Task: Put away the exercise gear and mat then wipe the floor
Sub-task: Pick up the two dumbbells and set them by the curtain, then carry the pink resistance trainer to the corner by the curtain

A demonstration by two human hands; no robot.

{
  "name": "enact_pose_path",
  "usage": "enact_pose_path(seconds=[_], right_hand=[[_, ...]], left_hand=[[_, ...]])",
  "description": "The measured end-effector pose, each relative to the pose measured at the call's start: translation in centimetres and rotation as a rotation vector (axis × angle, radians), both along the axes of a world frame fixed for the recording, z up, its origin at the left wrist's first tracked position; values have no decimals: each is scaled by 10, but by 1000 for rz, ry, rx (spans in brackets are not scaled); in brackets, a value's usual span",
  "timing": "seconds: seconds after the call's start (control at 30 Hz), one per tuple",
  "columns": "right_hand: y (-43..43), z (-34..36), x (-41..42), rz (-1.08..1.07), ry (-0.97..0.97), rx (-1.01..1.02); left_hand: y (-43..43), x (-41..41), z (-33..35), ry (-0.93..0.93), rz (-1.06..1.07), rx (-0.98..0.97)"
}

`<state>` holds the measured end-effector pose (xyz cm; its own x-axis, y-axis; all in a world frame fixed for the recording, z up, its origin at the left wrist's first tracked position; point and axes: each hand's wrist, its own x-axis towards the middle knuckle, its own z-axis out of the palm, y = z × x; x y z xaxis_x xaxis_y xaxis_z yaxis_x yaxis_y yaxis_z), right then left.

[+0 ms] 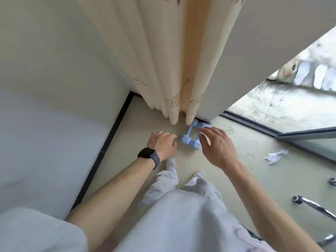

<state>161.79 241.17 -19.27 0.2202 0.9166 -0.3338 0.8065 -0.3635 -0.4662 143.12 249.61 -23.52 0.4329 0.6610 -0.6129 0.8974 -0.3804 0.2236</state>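
Grey trouser legs (163, 182) and pale shoes sit nearest the lens; person bent forward, both arms reaching down.

Pair of pale blue dumbbells (188, 132) lies on the floor (138, 113), side by side and touching, far ends tucked against the wall base just beside the curtain hem (172, 113). Likely parked in this corner to keep them out of the walkway and stop them rolling.

Left hand (161, 142), watch on wrist, is low and palm down, fingers (172, 138) loosely bent and holding nothing, tips just beside the near left weight head; contact unclear. Right hand (216, 148) hovers over the right dumbbell, fingers (207, 130) straight and spread, gripping nothing. The pose could suit setting down or picking up; can't tell which.

Outward: white cushioned seat (45, 142) along the left, crumpled tissue (276, 156) on the floor to the right, chrome chair base (312, 206) beyond it. No mat in view.
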Motion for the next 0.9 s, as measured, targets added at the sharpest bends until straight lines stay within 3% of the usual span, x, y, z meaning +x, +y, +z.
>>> enact_pose_path(seconds=[0.13, 0.23, 0.43, 0.67, 0.9], right_hand=[[24, 68, -36, 55, 127, 171], [38, 104, -70, 291, 183, 280], [38, 166, -120, 805, 248, 462], [-45, 213, -194, 1204, 392, 585], [-241, 249, -300, 1639, 573, 491]], left_hand=[[2, -45, 85, -156, 173, 235], [-10, -83, 133, -213, 366, 348], [-98, -139, 193, -130, 750, 622], [-305, -172, 219, 69, 1208, 767], [-571, -190, 286, 414, 1611, 818]])
